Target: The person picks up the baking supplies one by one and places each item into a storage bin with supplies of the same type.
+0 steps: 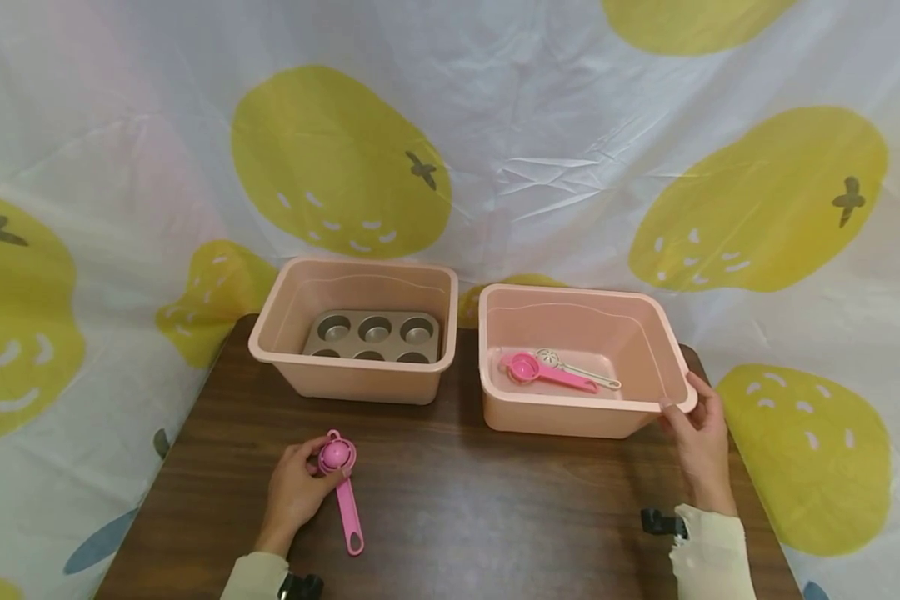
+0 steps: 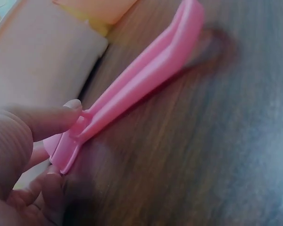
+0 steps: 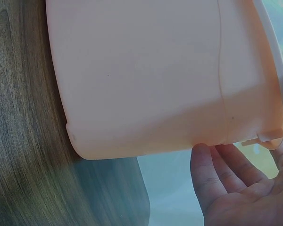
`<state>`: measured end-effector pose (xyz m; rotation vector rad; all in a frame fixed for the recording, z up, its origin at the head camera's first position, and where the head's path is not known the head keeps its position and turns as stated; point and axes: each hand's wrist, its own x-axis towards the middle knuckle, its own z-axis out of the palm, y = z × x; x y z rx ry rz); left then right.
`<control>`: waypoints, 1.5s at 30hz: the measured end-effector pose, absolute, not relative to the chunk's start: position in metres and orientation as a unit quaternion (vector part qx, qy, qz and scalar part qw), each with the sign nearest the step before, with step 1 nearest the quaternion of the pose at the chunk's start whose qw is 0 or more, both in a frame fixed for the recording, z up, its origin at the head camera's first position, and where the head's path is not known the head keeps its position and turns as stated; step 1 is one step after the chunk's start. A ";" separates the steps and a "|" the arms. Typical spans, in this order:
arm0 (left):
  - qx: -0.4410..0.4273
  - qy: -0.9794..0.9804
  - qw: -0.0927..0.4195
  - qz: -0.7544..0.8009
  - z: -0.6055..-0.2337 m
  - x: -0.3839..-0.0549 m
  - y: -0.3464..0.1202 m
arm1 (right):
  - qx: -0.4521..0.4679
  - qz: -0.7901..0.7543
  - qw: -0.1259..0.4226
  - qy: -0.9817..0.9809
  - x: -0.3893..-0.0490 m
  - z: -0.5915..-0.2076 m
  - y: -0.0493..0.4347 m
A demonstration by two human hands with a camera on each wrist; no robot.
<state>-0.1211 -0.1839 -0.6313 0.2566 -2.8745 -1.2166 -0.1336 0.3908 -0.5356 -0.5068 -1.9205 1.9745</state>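
Observation:
My left hand (image 1: 294,492) pinches a pink egg separator (image 1: 348,510) by its round cup, with the handle pointing toward me. In the left wrist view the thumb and fingers hold the cup end, and the long grooved handle (image 2: 137,77) slants up and away over the wood. At the right, my right hand (image 1: 701,446) grips the rim corner of a pink plastic bin (image 1: 562,417), thumb on top. Inside this bin lie another pink egg separator (image 1: 566,379) and a whitish slotted one (image 1: 592,377). The right wrist view has the fingers (image 3: 205,174) against the bin's outer wall (image 3: 146,84).
A second pink bin (image 1: 360,382) stands at the back left, holding a grey muffin tin (image 1: 375,330). Both bins sit near the far edge of the brown wooden table (image 1: 487,517). Behind hangs a white curtain (image 1: 532,125) with yellow fruit prints.

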 end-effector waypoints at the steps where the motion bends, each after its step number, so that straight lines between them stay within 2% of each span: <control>1: 0.080 -0.919 0.004 -0.385 -0.632 -0.121 -0.184 | -0.179 0.695 0.169 -0.676 -0.134 -0.536 0.391; 30: 0.052 -0.927 0.007 -0.370 -0.634 -0.122 -0.185 | -0.157 0.704 0.173 -0.671 -0.133 -0.538 0.392; 45: 0.081 -0.849 0.000 -0.522 -0.625 -0.112 -0.186 | -0.169 0.697 0.173 -0.675 -0.133 -0.537 0.392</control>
